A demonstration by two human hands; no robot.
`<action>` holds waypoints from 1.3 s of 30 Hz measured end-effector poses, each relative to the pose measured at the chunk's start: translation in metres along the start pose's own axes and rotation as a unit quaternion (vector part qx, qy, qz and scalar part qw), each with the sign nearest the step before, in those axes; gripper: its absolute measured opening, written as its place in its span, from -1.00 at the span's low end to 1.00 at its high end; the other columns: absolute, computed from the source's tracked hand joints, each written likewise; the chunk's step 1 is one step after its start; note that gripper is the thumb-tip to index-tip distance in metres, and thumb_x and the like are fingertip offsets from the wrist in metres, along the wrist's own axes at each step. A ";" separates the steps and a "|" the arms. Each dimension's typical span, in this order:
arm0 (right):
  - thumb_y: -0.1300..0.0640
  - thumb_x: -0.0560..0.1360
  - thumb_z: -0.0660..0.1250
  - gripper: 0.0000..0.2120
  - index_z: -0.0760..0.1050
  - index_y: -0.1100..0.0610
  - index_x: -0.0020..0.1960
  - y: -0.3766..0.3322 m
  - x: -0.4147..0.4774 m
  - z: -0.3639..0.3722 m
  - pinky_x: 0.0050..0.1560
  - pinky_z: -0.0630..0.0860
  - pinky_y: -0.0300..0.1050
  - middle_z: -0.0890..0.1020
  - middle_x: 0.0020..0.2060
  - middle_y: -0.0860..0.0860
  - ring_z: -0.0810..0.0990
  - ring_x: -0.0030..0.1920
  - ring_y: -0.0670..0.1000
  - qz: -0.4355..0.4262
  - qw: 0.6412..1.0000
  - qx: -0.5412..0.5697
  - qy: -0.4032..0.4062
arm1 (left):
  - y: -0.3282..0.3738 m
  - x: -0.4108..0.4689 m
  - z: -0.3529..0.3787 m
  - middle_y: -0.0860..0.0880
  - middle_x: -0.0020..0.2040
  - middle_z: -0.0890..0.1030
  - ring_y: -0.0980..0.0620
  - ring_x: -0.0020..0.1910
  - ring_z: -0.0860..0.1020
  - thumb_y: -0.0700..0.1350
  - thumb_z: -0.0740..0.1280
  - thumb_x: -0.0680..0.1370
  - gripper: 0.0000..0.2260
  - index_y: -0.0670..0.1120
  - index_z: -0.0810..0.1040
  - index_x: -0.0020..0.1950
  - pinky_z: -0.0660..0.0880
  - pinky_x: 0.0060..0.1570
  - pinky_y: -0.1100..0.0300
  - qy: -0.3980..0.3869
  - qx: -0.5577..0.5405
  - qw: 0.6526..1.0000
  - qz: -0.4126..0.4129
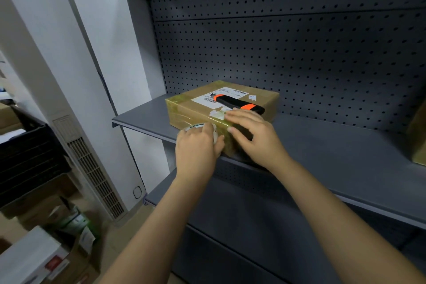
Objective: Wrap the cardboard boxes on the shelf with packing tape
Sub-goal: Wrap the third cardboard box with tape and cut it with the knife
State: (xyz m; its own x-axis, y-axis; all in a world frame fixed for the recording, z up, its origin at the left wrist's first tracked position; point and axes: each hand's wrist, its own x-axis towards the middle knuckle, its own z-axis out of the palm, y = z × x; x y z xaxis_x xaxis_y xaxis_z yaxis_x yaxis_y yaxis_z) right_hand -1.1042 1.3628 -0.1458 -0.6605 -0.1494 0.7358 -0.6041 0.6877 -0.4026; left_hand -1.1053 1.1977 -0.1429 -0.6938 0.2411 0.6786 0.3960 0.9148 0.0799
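Cardboard box (pixel 187 112), left hand (pixel 196 148) gripping half-hidden tape roll (pixel 195 126), right hand (pixel 253 137) pressing flat

Grey metal shelf (pixel 334 150), pegboard back (pixel 299 53). Taped cardboard box (pixel 184 113) at near left edge; second box (pixel 418 140) far right, cropped.

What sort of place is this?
Probably a stockroom or packing area: grey metal shelf with a pegboard back, a labelled cardboard box on it, and more cartons piled on the floor.

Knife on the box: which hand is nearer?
Right. The right hand presses the box just in front of the knife; the left hand grips the tape roll lower, further left.
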 end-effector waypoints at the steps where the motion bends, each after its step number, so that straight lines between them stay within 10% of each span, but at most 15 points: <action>1: 0.18 0.57 0.36 -0.70 0.56 0.17 0.29 0.002 0.001 0.002 0.43 0.25 -0.30 0.59 0.26 0.00 0.44 0.36 -0.08 -0.003 1.000 0.007 -0.020 | -0.002 0.000 0.001 -0.10 -0.43 0.55 -0.15 -0.45 0.53 -0.02 0.51 0.44 -0.75 -0.16 0.54 -0.22 0.37 -0.29 0.10 0.006 0.005 1.000 0.004; 14: 0.11 0.55 0.38 -0.68 0.55 0.09 0.30 0.010 0.010 0.000 0.39 0.22 -0.41 0.52 0.29 -0.14 0.40 0.36 -0.22 -0.005 0.997 0.004 -0.079 | -0.043 -0.012 0.000 0.08 -0.35 0.40 0.06 -0.36 0.33 0.24 0.20 0.56 -0.61 -0.06 0.54 -0.17 0.27 -0.31 0.17 0.006 -0.172 0.982 0.072; 33: 0.13 0.51 0.43 -0.76 0.64 0.10 0.17 0.002 0.018 0.012 0.31 0.47 -0.19 0.65 0.17 -0.07 0.55 0.23 -0.19 -0.001 1.000 0.001 -0.027 | -0.051 0.010 -0.001 -0.08 -0.43 0.50 -0.17 -0.41 0.48 -0.01 0.43 0.51 -0.69 -0.02 0.35 -0.30 0.19 -0.27 0.13 0.044 -0.050 0.997 0.036; 39: 0.13 0.47 0.48 -0.78 0.67 0.15 0.10 0.001 0.016 0.026 0.28 0.50 -0.10 0.68 0.08 -0.04 0.60 0.19 -0.14 0.024 0.998 0.050 0.039 | -0.055 0.015 0.009 -0.12 -0.44 0.50 -0.16 -0.40 0.47 -0.02 0.47 0.49 -0.76 -0.14 0.56 -0.25 0.21 -0.28 0.14 0.056 -0.014 0.997 0.052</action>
State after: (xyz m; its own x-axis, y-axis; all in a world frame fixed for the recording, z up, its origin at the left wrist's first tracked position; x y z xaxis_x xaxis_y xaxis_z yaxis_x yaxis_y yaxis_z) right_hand -1.1271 1.3424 -0.1486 -0.6563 -0.0597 0.7521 -0.6161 0.6178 -0.4886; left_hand -1.1430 1.1538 -0.1440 -0.5778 0.2954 0.7609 0.4805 0.8767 0.0245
